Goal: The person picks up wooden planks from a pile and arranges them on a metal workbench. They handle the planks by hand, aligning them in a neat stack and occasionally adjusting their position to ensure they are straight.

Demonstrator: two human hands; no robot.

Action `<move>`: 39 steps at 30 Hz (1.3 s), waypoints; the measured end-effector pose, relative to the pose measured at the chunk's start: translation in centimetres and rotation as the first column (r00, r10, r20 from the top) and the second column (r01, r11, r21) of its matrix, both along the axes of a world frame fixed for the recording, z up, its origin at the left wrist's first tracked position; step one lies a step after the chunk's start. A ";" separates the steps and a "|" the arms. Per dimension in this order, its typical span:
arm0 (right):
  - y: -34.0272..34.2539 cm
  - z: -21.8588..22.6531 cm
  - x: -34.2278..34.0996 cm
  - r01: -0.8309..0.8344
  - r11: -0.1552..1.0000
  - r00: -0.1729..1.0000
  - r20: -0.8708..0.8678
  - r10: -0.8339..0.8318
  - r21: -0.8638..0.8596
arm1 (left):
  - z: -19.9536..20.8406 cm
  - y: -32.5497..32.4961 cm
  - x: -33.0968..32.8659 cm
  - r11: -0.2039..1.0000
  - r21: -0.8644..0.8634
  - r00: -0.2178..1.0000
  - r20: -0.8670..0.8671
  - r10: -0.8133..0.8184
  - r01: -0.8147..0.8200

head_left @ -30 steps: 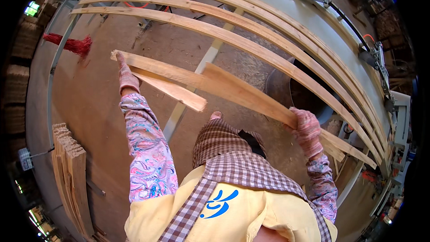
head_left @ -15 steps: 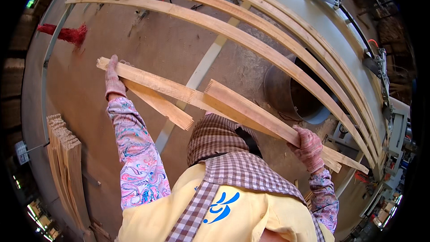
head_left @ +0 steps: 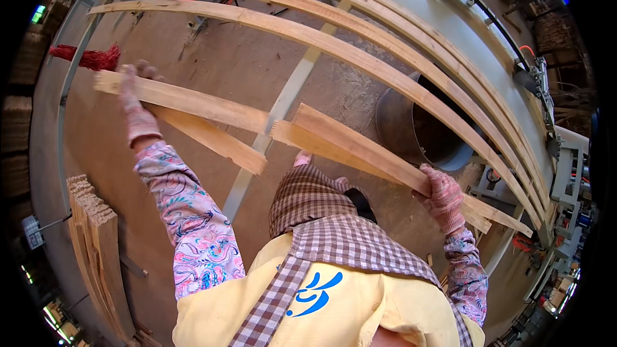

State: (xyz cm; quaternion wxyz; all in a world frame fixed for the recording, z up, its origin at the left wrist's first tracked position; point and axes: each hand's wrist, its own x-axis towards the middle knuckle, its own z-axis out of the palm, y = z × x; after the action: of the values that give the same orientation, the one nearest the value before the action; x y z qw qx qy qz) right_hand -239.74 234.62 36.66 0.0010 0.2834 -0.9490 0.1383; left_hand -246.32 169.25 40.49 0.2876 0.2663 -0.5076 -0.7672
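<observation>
My left hand, in a knit glove, is closed near the far end of a pale short wooden board. A second short board slants below it from the same hand, with a toothed end. At the right, my gloved right hand grips another wooden board, its toothed end pointing left. Under that lies one more board, partly covered, whose toothed end is close to the left board's inner end; whether they touch I cannot tell. Board ends also show beyond my right hand.
Long wooden strips lie across a metal frame ahead. Below them stands a round metal drum. A stack of toothed boards stands at the left, and a red bristly bundle hangs by the frame. A metal bar crosses beneath the boards.
My left hand has moved left and slightly away with its boards. The left and right boards now stand more apart at the middle. My right hand has barely moved.
</observation>
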 end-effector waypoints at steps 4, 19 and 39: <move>0.0 -0.6 0.1 0.007 0.999 0.999 -0.032 -0.008 -0.032 | 5.7 -5.2 1.7 0.970 -0.101 0.975 -0.045 0.219 -0.222; -0.9 1.4 0.4 0.022 0.999 0.997 0.078 -0.025 0.039 | 9.3 2.2 -2.1 0.904 0.087 0.837 -0.424 -0.345 0.418; -17.8 14.5 14.9 0.571 0.154 0.813 0.530 -0.242 -0.806 | 12.7 29.0 -7.8 0.368 0.240 0.436 -0.377 -0.817 0.898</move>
State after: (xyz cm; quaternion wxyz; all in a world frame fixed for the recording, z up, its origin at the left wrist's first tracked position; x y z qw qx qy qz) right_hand -224.88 216.80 51.18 0.0735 -0.0668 -0.7041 0.7031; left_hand -254.08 198.30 53.22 -0.1705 -0.0610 -0.3684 -0.9118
